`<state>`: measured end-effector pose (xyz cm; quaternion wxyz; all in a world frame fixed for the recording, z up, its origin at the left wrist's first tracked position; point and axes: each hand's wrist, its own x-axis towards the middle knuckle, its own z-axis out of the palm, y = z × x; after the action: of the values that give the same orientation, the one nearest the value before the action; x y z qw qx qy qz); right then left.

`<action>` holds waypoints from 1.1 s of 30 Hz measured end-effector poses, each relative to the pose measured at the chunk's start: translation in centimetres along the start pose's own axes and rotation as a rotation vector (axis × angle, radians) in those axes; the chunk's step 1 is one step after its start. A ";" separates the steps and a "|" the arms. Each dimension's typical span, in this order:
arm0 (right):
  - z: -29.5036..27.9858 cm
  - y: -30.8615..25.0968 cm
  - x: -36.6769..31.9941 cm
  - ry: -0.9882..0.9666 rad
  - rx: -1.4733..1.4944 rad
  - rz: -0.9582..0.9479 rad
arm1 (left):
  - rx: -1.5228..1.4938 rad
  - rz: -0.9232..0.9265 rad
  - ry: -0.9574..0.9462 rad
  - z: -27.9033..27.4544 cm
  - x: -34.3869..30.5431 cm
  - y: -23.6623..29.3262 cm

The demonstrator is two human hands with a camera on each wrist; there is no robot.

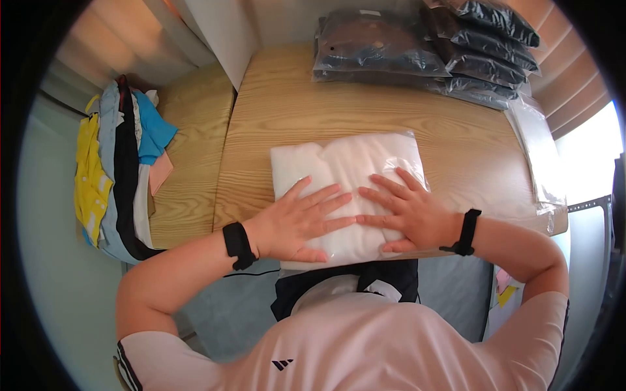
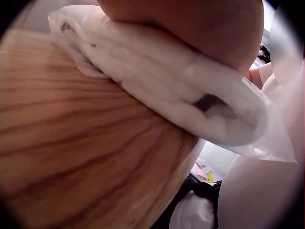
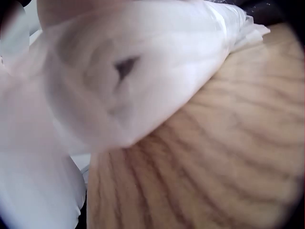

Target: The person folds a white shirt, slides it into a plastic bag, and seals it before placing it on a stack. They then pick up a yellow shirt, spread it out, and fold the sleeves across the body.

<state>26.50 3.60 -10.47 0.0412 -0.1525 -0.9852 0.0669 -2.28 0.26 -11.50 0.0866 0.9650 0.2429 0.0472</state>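
A white folded garment in a clear plastic bag (image 1: pixel 345 153) lies at the front edge of the wooden table (image 1: pixel 274 98). My left hand (image 1: pixel 290 218) rests on its left half, fingers spread and straight. On the right half lies my right hand (image 1: pixel 417 215), also palm down with fingers extended; the fingertips of both hands meet near the middle. From the left wrist view, the bagged garment (image 2: pixel 157 81) shows its thick folded side, with loose plastic at the corner. Its other side (image 3: pixel 167 81) fills much of the right wrist view, slightly blurred.
Dark garments in clear bags (image 1: pixel 385 49) are stacked at the back, beside a taller stack (image 1: pixel 489 58) at the back right. Flat clear plastic bags (image 1: pixel 538 150) lie along the right edge. Colourful clothes (image 1: pixel 94 176) are bundled at the left.
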 end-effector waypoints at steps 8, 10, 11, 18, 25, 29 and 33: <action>1.4 0.7 -0.2 0.057 0.115 0.033 | -0.125 -0.021 0.018 1.1 0.3 -0.6; 2.0 0.8 -0.3 0.083 0.132 0.034 | -0.147 -0.018 0.023 1.5 0.3 -0.8; 2.1 0.9 -0.3 0.082 0.138 0.032 | -0.159 -0.015 0.036 1.6 0.3 -0.8; 1.5 1.4 0.4 -0.003 0.208 0.051 | -0.211 -0.038 0.004 1.7 0.5 -1.2; 0.8 1.6 0.5 0.000 0.194 0.048 | -0.208 -0.041 -0.050 1.1 0.7 -1.2; 0.9 1.2 0.2 0.035 0.104 0.026 | -0.138 -0.045 -0.054 1.0 0.7 -0.8; 0.9 -0.1 -0.2 0.067 0.032 0.085 | -0.084 -0.098 -0.068 -0.4 0.7 0.5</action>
<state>26.53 3.31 -11.39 0.0737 -0.1958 -0.9747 0.0791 -1.47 0.27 -11.00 0.1376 0.9485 0.2846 0.0205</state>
